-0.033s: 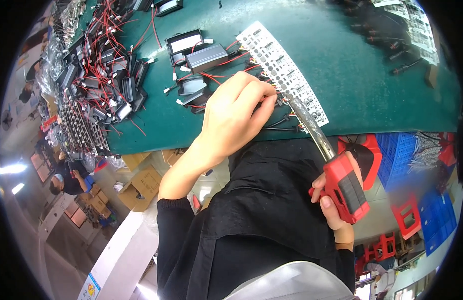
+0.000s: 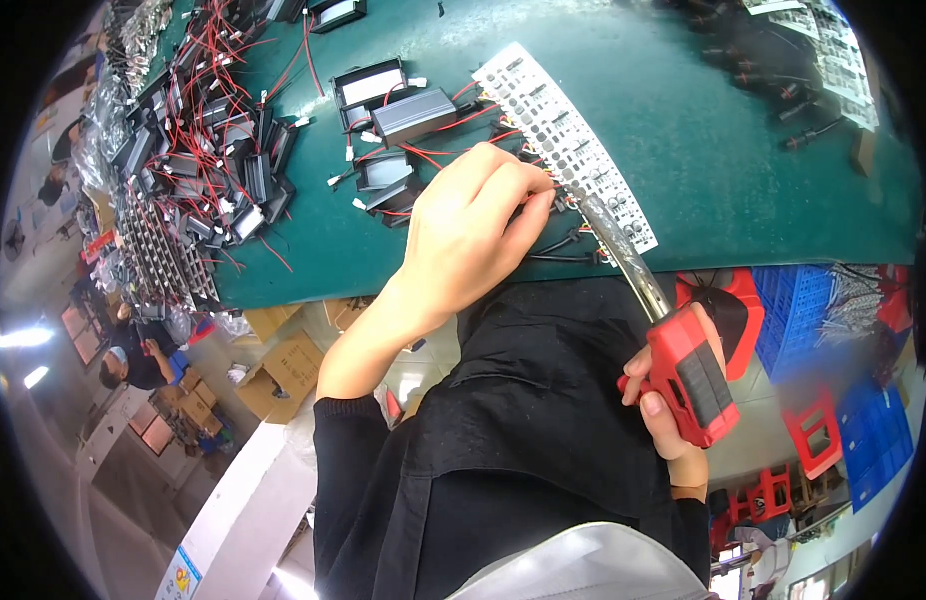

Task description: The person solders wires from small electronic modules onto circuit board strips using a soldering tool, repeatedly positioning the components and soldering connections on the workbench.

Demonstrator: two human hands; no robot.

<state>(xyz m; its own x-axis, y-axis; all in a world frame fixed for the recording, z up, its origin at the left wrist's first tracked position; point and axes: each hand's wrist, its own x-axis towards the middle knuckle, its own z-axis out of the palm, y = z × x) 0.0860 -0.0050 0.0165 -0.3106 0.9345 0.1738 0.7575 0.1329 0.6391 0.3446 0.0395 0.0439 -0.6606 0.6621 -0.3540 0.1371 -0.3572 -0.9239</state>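
Note:
A white panel of circuit boards [image 2: 555, 120] lies aslant near the front edge of the green table, with wires along its left side. My left hand [image 2: 468, 230] pinches a thin wire at that side, its fingertips close to the board; the wire's end is partly hidden. In my right hand [image 2: 665, 425] is a red soldering gun [image 2: 691, 375], held by its handle. Its long metal barrel [image 2: 623, 255] points up and left, the tip at the board beside my left fingertips. Whether the tip touches a pad cannot be made out.
Left of the board lie black metal driver cases [image 2: 413, 117] with red leads. A tangled pile of similar cases [image 2: 213, 140] covers the table's left. More boards [image 2: 828, 55] and black cables [image 2: 813, 132] lie far right. Below the edge are red stools [image 2: 743, 315] and a blue crate [image 2: 791, 310].

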